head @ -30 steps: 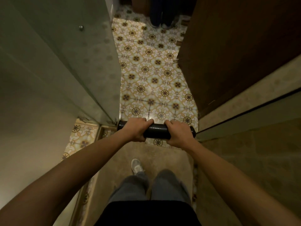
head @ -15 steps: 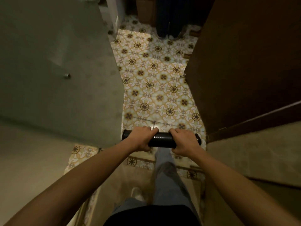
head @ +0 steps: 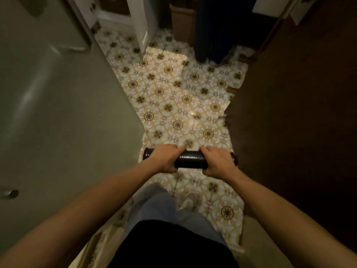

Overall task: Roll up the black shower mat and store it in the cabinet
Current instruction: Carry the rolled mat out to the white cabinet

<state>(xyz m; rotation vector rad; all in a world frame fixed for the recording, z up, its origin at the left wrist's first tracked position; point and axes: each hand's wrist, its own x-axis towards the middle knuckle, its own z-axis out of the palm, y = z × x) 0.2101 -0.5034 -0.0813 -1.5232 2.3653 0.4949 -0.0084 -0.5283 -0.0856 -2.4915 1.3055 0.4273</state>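
The black shower mat [head: 190, 161] is rolled into a tight horizontal tube and held out in front of me above the patterned tile floor. My left hand [head: 165, 159] grips its left part and my right hand [head: 218, 161] grips its right part, both from above with fingers curled over it. The tube's two ends stick out past my hands. I cannot tell which thing here is the cabinet.
A greenish glass panel [head: 58, 113] with a small knob [head: 11, 193] stands on the left. A dark wooden door [head: 299, 113] lines the right. Patterned tile floor [head: 173, 97] runs ahead to a white frame [head: 141, 22], a brown bin [head: 181, 22] and another person's dark trouser legs [head: 212, 35].
I have walked forward out of the shower area onto the patterned floor. The glass panel and the door have slid past. Both hands keep the same hold on the rolled mat.
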